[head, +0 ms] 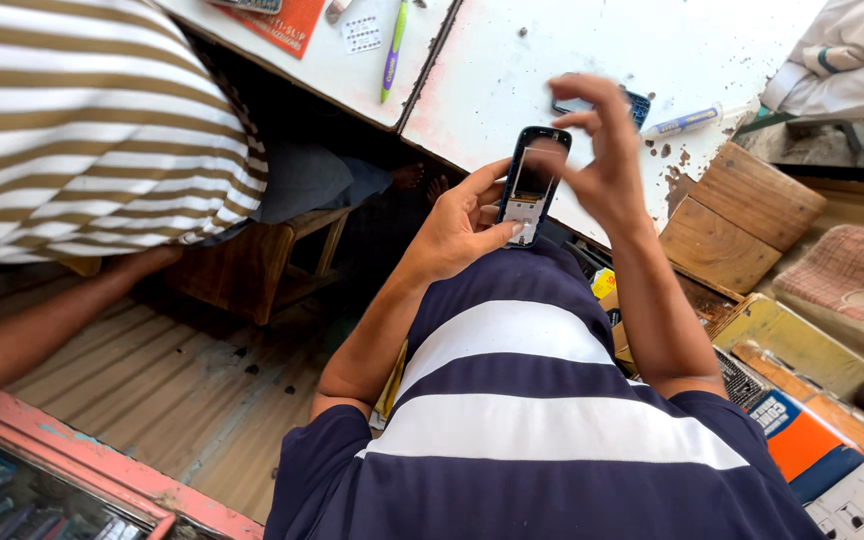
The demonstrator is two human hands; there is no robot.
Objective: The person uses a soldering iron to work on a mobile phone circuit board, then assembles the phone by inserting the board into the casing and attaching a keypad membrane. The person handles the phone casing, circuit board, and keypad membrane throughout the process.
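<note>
A small dark bar-shaped mobile phone with a blue edge and a pale keypad (pixel 533 183) is held at 12 o'clock of the torso, above the near edge of the worn white table top (pixel 512 80). It is gripped by the left hand (pixel 457 225), curled about its lower half, thumb pressed at the keypad end, the forearm bent up from the elbow at 7 o'clock. The right hand (pixel 602 150) is raised over the phone's upper end, wrist cocked, fingertips bunched and blurred at the screen; whether anything is pinched there cannot be told.

Risk, as judged: the phone is supported along one side only, over the gap between table and lap. Should pressure from the right fingertips exceed the left hand's hold, the phone could be tipped out and dropped to the floor. Any loose part lifted from the face could likewise be lost below.

A second dark phone body with blue trim (pixel 636 103) is noted on the table at 1 o'clock, partly hidden behind the right hand, with a white and blue pen-like tube (pixel 685 122) just beside it. A person in a brown and white striped shirt (pixel 82 120) is seated at 10 o'clock.
</note>
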